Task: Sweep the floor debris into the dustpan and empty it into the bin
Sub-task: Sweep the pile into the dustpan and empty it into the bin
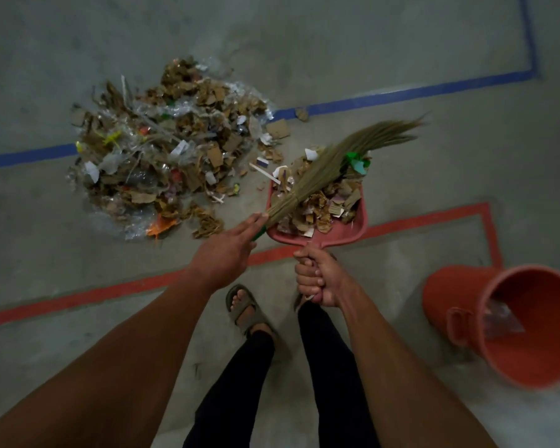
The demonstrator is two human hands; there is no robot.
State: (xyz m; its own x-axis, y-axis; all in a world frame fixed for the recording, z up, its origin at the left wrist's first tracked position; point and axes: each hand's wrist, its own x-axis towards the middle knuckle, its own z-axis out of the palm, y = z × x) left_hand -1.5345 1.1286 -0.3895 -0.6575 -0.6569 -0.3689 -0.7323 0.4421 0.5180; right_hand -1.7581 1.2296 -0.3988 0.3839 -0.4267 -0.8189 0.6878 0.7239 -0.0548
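1. Count: one broom [333, 163], one dustpan [356, 231], one bin [466, 318], one large debris pile [162, 147] on the floor [369, 53].
2. Left hand [227, 250]: fingers straight along the broom's green grip, thumb side hidden; it holds the broom, though I cannot tell how the grip closes underneath.
3. Right hand [317, 279]: fingers curled tight round the dustpan handle.
4. Broom long axis runs from the left hand up and right; bristle tips point toward the upper right, lying across the dustpan's load.
5. Dustpan: red, heaped with cardboard scraps, mouth facing away from the person, handle toward them. It sits just right of the pile, above the red floor line [110, 292].
6. Bin: orange, tilted in view, mouth showing, a clear plastic scrap inside. It stands at the right, well apart from the dustpan, bare floor between.
7. Blue floor line [401, 92] passes under the pile's far side.
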